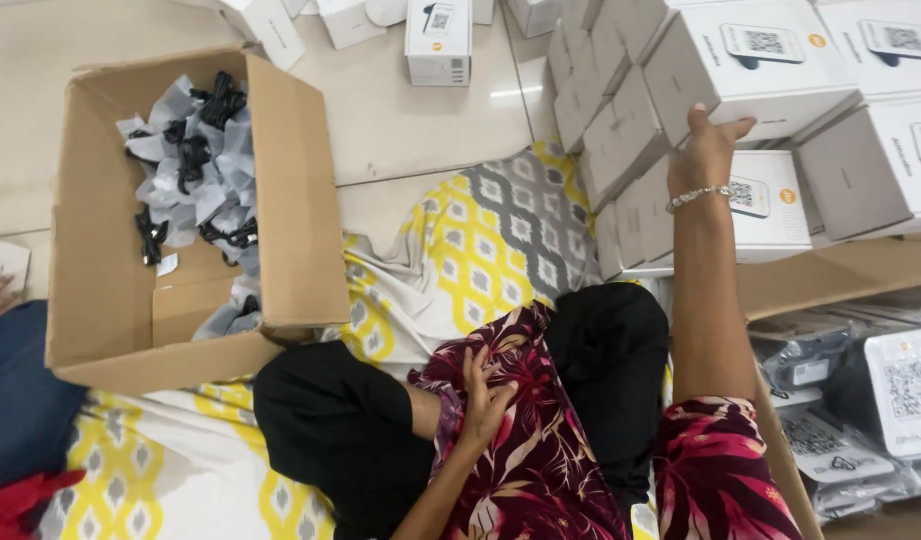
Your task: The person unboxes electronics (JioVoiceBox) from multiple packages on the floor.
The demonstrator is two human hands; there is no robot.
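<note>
Reaching, right hand (708, 150) grips a stacked white box (750, 65); left hand (483, 395) lies empty; cardboard box (295, 200) holds bagged cables (195, 170).

Right hand (707, 152) on white box (742, 70), left hand (483, 398) resting on lap

We sit cross-legged, and our right arm stretches straight forward, bare from the sleeve to the wrist, which wears a thin beaded bracelet. Our right hand (708, 150) is raised with its fingers curled forward and the thumb spread to the side. Our left hand (483, 395) lies relaxed in our lap, fingers loosely spread, forearm bent inward.
</note>
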